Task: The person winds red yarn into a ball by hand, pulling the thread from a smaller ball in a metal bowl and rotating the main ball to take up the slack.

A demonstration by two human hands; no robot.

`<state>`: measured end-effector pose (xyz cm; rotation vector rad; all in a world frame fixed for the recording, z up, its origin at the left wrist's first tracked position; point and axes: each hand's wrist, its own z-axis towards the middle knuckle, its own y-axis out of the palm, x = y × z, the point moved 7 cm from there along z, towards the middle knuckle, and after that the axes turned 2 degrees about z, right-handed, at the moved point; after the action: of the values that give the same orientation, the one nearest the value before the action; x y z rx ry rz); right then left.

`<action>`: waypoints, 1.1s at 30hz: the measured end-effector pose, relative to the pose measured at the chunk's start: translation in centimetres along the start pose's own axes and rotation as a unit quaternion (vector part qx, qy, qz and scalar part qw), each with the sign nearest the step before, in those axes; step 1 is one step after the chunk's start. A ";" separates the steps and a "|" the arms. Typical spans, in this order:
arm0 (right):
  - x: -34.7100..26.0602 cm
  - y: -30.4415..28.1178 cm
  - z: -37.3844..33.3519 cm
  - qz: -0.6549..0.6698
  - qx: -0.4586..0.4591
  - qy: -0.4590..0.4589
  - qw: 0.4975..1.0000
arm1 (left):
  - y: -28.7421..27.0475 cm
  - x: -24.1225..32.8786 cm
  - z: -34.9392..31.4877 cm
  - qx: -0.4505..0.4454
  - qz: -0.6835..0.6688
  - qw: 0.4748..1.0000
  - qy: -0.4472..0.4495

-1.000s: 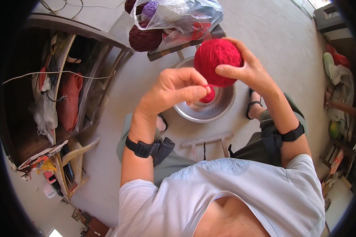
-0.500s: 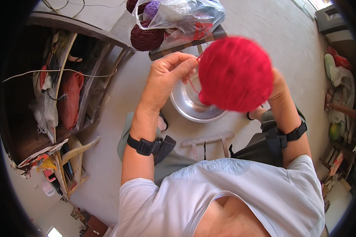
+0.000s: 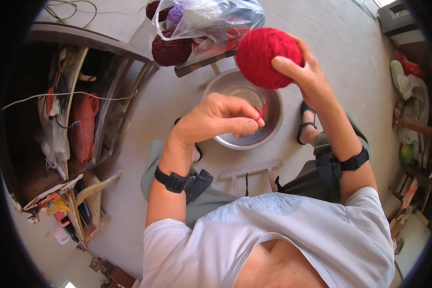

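Note:
My right hand [image 3: 306, 72] grips a large red ball of yarn [image 3: 264, 56] from its right side, thumb across the near face. A taut strand of red yarn [image 3: 266, 103] runs from the ball's underside down to my left hand [image 3: 221, 116]. The left thumb and fingers are pinched on that strand, below and left of the ball. Under both hands a round metal basin [image 3: 273, 126] rests on the floor. My left hand covers part of the basin, so some of its inside is hidden.
Beyond the basin, a low stool [image 3: 197, 67] bears a clear plastic bag [image 3: 221, 24], with dark maroon yarn balls [image 3: 172, 48] and a purple one [image 3: 176, 15] beside it. A wooden cabinet [image 3: 96, 36] stands at left. Shelves with bags and a green gourd [image 3: 397, 73] line the right.
The red yarn ball has moved away and left with my right hand, now showing its thumb. My left hand has come nearer, below the ball, still pinching the strand.

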<state>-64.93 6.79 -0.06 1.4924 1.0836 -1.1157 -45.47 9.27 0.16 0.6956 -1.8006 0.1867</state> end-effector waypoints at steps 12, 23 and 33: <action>2.5 4.6 -3.0 -0.113 -0.266 0.185 0.939 | -4.7 1.6 -1.4 0.225 0.038 0.962 0.152; 0.0 -0.5 -1.4 0.326 -0.210 0.052 0.920 | -4.4 -0.3 0.5 0.224 -0.010 0.970 0.093; 0.1 -0.4 0.3 0.041 0.008 -0.021 0.999 | 0.1 -0.6 0.8 0.020 -0.010 0.999 -0.023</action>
<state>-65.34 6.60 -0.30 1.5056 0.9771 -1.0958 -46.07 9.16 -0.65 0.7521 -1.8367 0.1951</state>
